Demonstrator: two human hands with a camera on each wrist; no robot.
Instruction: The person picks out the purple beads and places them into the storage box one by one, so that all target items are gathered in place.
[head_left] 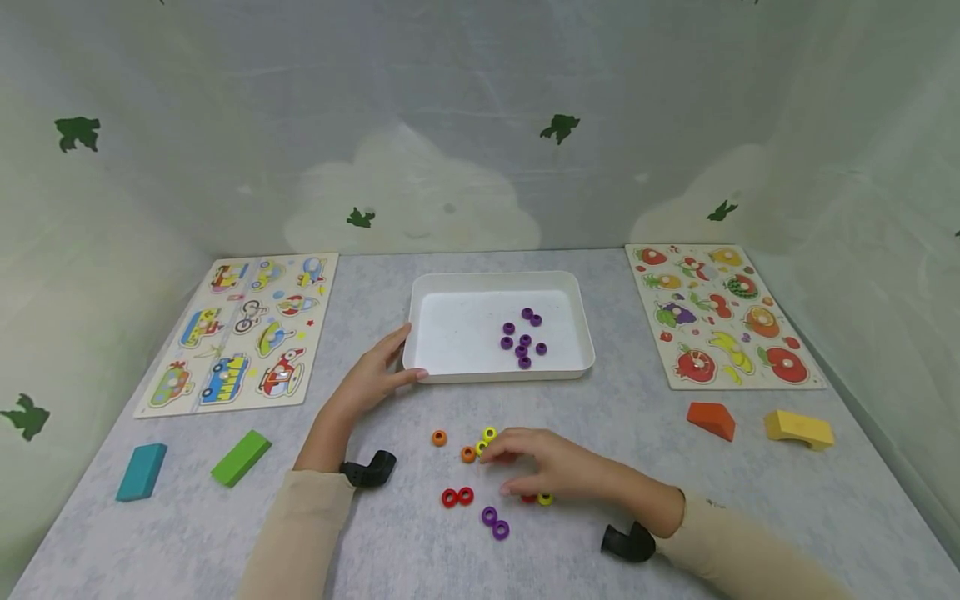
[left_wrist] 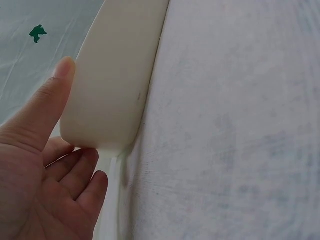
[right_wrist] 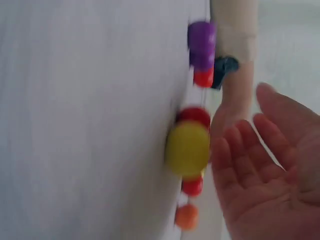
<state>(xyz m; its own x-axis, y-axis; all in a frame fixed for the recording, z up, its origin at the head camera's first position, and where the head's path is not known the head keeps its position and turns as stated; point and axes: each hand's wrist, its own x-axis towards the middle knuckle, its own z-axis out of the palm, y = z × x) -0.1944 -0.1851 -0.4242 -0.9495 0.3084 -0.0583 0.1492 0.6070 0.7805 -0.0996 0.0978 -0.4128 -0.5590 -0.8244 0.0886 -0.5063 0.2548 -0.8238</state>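
My left hand [head_left: 372,375] grips the near left corner of a white tray [head_left: 450,377], thumb at the front wall and fingers along the left side. In the left wrist view the thumb and bent fingers meet the tray wall [left_wrist: 112,75]. Several purple beads [head_left: 525,340] lie inside the tray, right of its middle. My right hand [head_left: 555,465] hovers over loose beads, its fingers relaxed and holding nothing. Around it lie orange beads [head_left: 439,437], yellow beads [head_left: 490,433], red beads [head_left: 449,498] and two purple beads [head_left: 500,530]. The hand partly covers a red and a yellow bead [head_left: 546,500].
A vehicle puzzle board [head_left: 315,333] lies at the left and a fruit puzzle board [head_left: 678,371] at the right. Teal [head_left: 141,472] and green blocks [head_left: 241,458] sit at the left, orange [head_left: 711,420] and yellow blocks [head_left: 798,428] at the right. A pale curtain [head_left: 465,100] encloses the table.
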